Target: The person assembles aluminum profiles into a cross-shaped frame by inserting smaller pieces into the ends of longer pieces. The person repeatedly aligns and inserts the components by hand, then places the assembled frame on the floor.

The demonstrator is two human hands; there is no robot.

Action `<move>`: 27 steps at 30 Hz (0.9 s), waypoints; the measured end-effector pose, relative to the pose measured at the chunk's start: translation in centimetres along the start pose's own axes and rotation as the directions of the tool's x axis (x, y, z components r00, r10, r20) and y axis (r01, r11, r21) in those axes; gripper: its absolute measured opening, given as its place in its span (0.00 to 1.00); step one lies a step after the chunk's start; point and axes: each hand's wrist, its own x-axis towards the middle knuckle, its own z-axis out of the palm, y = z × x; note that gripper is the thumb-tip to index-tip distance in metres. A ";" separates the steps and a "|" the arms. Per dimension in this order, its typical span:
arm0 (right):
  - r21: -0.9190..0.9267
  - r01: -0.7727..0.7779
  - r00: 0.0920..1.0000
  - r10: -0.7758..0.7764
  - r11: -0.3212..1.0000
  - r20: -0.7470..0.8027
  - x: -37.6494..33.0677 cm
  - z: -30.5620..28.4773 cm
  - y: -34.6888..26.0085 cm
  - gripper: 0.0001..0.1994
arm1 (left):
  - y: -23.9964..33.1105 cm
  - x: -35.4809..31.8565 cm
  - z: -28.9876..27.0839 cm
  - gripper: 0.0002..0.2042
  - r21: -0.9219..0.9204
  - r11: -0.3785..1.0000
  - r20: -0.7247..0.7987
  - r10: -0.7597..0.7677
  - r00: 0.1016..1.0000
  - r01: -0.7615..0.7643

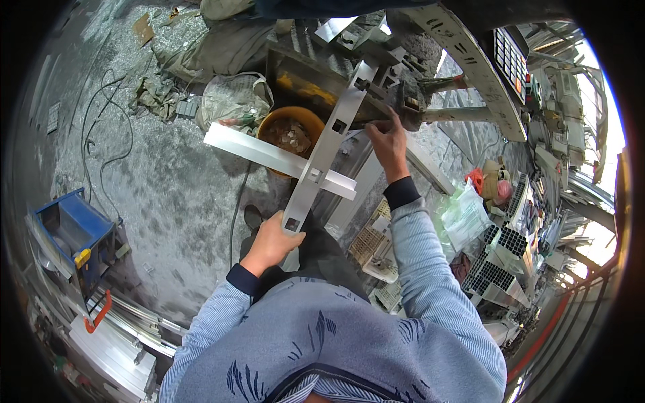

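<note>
A long silver metal profile (329,144) with square holes slants up from my lap toward a machine (410,101). My left hand (272,243) is closed around its near end. A second silver bar (259,151) crosses beneath the profile, and its short end sticks out on the right. My right hand (390,148) is beside the far part of the profile, close to the machine. Its index finger is stretched out and apart from the thumb, and nothing shows between them. The far tip of the profile lies at the machine's metal parts.
A yellow bucket (312,117) with scraps stands behind the bars, next to a white sack (235,97). A keypad panel (508,64) is at upper right. Baskets (369,238) and a plastic bag (463,218) lie at right. A blue bin (74,225) stands at left; cables cross the floor.
</note>
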 end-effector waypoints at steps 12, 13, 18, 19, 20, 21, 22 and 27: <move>0.641 -0.325 0.946 0.228 0.695 0.232 1.7 7.3 -3.9 0.25 | -0.2 0.4 0.0 0.21 0.031 0.999 0.000 -0.026 1.000 0.026; 0.659 -0.377 0.926 0.279 0.650 0.254 1.7 7.5 -4.1 0.21 | -0.3 0.4 0.1 0.21 0.041 0.999 -0.011 -0.003 1.000 0.003; 0.734 -0.470 0.882 0.218 0.491 0.419 1.4 7.2 -5.2 0.15 | -0.9 0.5 0.4 0.20 0.004 1.000 -0.020 0.013 1.000 -0.013; 0.758 -0.459 0.888 0.201 0.465 0.414 1.2 7.2 -5.4 0.14 | -1.0 0.6 0.4 0.20 0.019 0.999 -0.029 0.037 0.999 -0.036; 0.752 -0.459 0.887 0.203 0.472 0.414 1.2 7.1 -5.5 0.14 | -1.1 0.6 0.4 0.20 0.036 0.998 -0.039 0.061 0.997 -0.060; 0.755 -0.456 0.889 0.191 0.471 0.417 1.1 7.0 -5.6 0.13 | -1.1 0.6 0.4 0.20 0.022 0.999 -0.031 0.048 0.998 -0.047; 0.756 -0.457 0.887 0.180 0.469 0.425 1.0 6.9 -5.7 0.13 | -1.2 0.7 0.4 0.20 0.007 0.999 -0.024 0.034 0.999 -0.034; 0.759 -0.459 0.885 0.167 0.462 0.434 1.2 7.1 -5.6 0.10 | -1.0 0.6 0.4 0.20 -0.010 1.000 -0.006 -0.004 1.000 0.004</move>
